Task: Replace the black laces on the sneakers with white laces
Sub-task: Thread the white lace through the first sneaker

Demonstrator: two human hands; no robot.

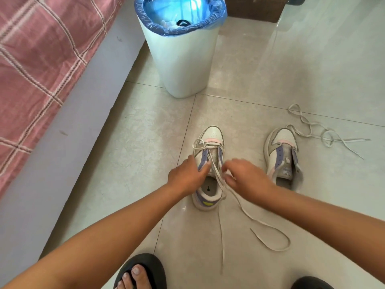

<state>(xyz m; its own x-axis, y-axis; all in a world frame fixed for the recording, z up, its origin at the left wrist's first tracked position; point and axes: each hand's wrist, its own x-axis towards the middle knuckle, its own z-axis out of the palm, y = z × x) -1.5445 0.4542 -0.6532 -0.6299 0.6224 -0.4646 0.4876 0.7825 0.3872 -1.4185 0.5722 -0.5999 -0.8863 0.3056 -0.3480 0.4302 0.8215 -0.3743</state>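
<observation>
Both hands (pixel 187 174) (pixel 245 176) pinch white lace (pixel 220 184) over sneaker (pixel 210 142).

White low-top sneaker with lilac and pink trim (pixel 210 142) under both hands, toe pointing away, partly threaded with flat white lace (pixel 239 207) trailing nearer. Matching unlaced sneaker (pixel 280 151) just right of the hands; loose white lace (pixel 312 127) tangled beyond it.

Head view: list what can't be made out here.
- Eyelets under the left hand and right hand: hidden and motion-blurred on the left sneaker.
- Contents of the bin: a dark item, too small behind the glaring blue liner.
- Label on the right sneaker: too small.
</observation>
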